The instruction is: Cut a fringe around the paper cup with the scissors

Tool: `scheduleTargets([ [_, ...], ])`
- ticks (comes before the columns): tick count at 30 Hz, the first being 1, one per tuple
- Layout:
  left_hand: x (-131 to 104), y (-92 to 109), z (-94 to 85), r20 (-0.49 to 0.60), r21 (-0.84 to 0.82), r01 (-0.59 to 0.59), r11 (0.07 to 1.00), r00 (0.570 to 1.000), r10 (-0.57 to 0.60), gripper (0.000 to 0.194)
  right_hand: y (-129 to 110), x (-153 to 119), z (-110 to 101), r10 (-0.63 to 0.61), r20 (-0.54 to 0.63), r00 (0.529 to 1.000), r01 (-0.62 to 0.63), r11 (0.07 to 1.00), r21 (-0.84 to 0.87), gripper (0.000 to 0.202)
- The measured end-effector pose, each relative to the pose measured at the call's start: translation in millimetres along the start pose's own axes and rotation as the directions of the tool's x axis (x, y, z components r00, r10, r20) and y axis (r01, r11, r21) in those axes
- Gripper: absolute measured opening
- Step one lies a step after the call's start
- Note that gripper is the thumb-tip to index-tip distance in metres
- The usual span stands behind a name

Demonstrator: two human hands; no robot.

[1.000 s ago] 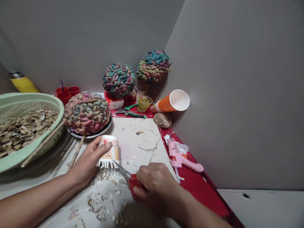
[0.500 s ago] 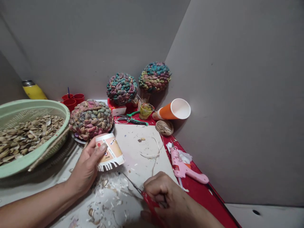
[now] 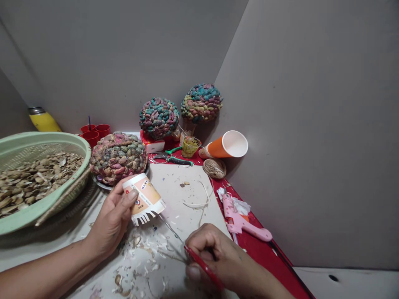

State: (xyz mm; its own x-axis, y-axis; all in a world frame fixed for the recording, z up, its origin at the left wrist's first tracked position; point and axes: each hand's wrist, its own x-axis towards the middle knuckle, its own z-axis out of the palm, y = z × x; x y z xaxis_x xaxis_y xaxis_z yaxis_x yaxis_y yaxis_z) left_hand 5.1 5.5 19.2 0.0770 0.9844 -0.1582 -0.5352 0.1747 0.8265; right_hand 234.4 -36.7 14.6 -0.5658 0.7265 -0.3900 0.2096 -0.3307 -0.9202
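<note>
My left hand (image 3: 114,216) is closed around a printed paper cup piece (image 3: 146,193), thumb on its outer side. The piece is tilted, and its lower rim is cut into a fringe of narrow white strips. My right hand (image 3: 212,255) grips red-handled scissors (image 3: 204,265), whose thin metal blades point up and left. The blade tips reach the fringed rim near its right corner. Paper scraps (image 3: 146,249) and shell bits lie on the white board (image 3: 183,216) below both hands.
A green basket (image 3: 84,145) of shells stands left, beside a knobbly ball (image 3: 120,160) on a plate. Behind are two more balls, red cups, green-handled pliers (image 3: 181,161) and a yellow bottle (image 3: 45,120). Twine, an orange cup (image 3: 218,146) and a pink glue gun (image 3: 238,220) sit right.
The scissors have moved up and left, bringing their tips to the fringed rim. The cup piece has tilted slightly in my left hand.
</note>
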Motion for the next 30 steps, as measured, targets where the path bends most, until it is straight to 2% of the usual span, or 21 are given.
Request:
scheduleTargets([
  [7,1.2,-1.3,1.3,0.040,-0.003,0.007,1.000,0.999,-0.007,0.033,2.1,1.1,-2.0,-0.028,-0.008,1.000,0.028,0.999,-0.015,0.072],
  [11,0.6,-1.9,0.3,0.068,-0.001,0.022,1.000,0.997,-0.022,0.041,4.8,1.8,-1.5,-0.036,-0.009,0.999,0.036,0.999,0.002,0.073],
  [17,-1.0,-3.8,-2.2,0.104,0.033,0.048,0.998,0.993,-0.051,0.039,3.0,4.1,-1.2,-0.049,-0.019,0.999,0.050,0.999,0.009,0.073],
  [30,0.1,-5.4,-5.5,0.106,0.035,0.042,0.998,0.993,-0.046,0.041,4.1,3.8,-2.2,-0.086,0.017,0.996,0.085,0.994,0.061,0.073],
])
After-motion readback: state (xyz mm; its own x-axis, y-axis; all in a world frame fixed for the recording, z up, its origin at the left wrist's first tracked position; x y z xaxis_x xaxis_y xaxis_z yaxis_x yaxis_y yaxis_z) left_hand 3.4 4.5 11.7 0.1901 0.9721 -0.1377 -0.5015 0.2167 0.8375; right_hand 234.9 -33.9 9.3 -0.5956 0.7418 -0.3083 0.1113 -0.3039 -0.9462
